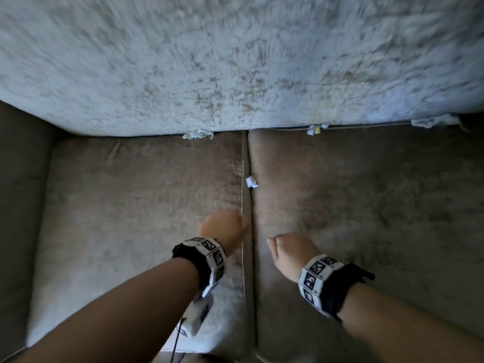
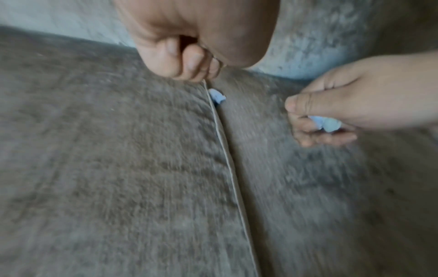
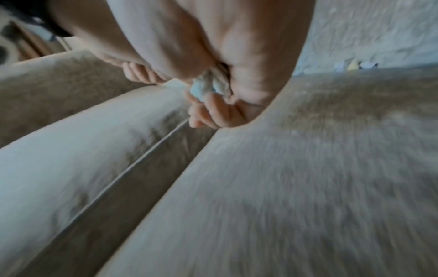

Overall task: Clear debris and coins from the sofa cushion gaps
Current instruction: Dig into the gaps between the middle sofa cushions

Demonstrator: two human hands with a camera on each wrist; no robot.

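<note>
A white paper scrap (image 1: 251, 182) (image 2: 217, 96) sticks out of the gap (image 1: 248, 258) between the two brown seat cushions. Just short of it my left hand (image 1: 222, 229) (image 2: 189, 63) hovers over the left cushion's piping as a curled fist, with nothing showing in it. My right hand (image 1: 281, 247) (image 2: 315, 121) is over the right cushion (image 1: 366, 218), beside the gap, and grips a crumpled wad of pale paper (image 2: 328, 124) (image 3: 202, 90). More scraps are wedged under the back cushion: one on the left (image 1: 197, 134), one in the middle (image 1: 315, 129) (image 3: 353, 65), one at the far right (image 1: 434, 121).
The pale, worn back cushion (image 1: 235, 61) fills the top of the head view. The sofa's left armrest (image 1: 21, 192) borders the left seat cushion (image 1: 131, 218). No coins show in any view.
</note>
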